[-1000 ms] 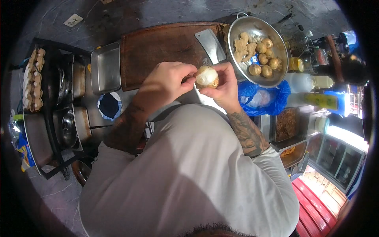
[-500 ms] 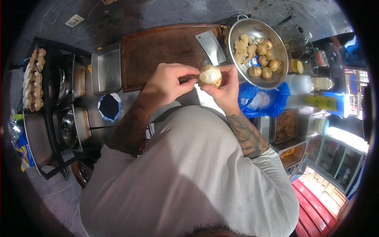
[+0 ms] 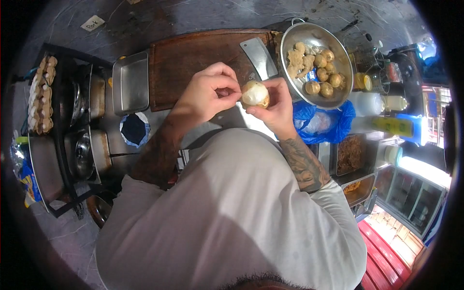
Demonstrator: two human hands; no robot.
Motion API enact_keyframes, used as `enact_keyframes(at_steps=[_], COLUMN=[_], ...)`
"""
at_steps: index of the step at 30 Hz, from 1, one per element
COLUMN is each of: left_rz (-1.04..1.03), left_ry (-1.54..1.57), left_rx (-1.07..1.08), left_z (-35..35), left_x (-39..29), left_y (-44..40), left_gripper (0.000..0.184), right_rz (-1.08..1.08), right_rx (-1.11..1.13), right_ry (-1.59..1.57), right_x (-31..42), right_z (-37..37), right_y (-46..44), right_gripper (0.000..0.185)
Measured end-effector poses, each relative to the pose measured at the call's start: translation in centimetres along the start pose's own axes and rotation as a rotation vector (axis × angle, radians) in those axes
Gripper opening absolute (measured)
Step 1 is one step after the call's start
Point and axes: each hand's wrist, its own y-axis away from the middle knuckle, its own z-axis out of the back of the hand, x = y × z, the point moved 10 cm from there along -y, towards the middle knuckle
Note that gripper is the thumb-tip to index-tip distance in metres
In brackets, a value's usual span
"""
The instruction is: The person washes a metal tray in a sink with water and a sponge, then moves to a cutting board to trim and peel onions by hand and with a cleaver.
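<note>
A partly peeled onion sits in my right hand, white on top with brown skin left low on its side. My right thumb and fingers wrap round it. My left hand is closed in a pinch at the onion's left side, its fingertips very near or touching it; what they pinch is hidden. Just beyond the hands lies a cleaver on the wooden cutting board, blade flat.
A metal bowl with ginger and several onions stands to the right, above a blue plastic bag. Left are a steel tray, a dark-topped round container and egg cartons. Food trays stand at right.
My left hand has shifted slightly up and left, its fingers curling tighter beside the onion. My right hand still holds the onion, slightly turned.
</note>
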Motion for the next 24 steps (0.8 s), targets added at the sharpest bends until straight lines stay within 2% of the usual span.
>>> enact_keyframes(at_steps=[3, 5, 8, 11, 15, 18, 20, 24], left_rz=[-0.013, 0.001, 0.046, 0.036, 0.037, 0.064, 0.083, 0.072], left_ry=[0.033, 0.022, 0.145, 0.266, 0.23, 0.169, 0.101, 0.127], left_rx=[0.029, -0.047, -0.118, -0.141, -0.111, -0.071, 0.004, 0.042], left_z=[-0.6, -0.2, 0.0, -0.2, -0.3, -0.2, -0.5, -0.8], left_x=[0.8, 1.0, 2.6, 1.9, 1.4, 1.4, 2.2, 2.4], left_y=[0.1, 0.3, 0.7, 0.9, 1.0, 0.9, 0.7, 0.7], left_gripper=[0.008, 0.01, 0.012, 0.016, 0.019, 0.015, 0.012, 0.009], right_rz=[0.0, -0.191, -0.276, -0.255, -0.152, -0.162, -0.09, -0.052], right_rx=[0.044, 0.058, 0.038, 0.026, 0.011, 0.02, 0.043, 0.084], right_ry=[-0.048, -0.169, -0.285, -0.309, -0.249, -0.169, -0.103, -0.079], right_x=[0.3, -1.1, -2.3, -2.4, -1.7, -2.0, -2.0, -1.2], right_z=[-0.6, -0.8, -1.0, -0.6, -0.5, -0.3, -0.2, -0.6], right_y=[-0.1, 0.1, 0.2, 0.1, -0.2, 0.0, 0.0, 0.0], right_gripper=[0.058, 0.05, 0.047, 0.046, 0.047, 0.051, 0.059, 0.063])
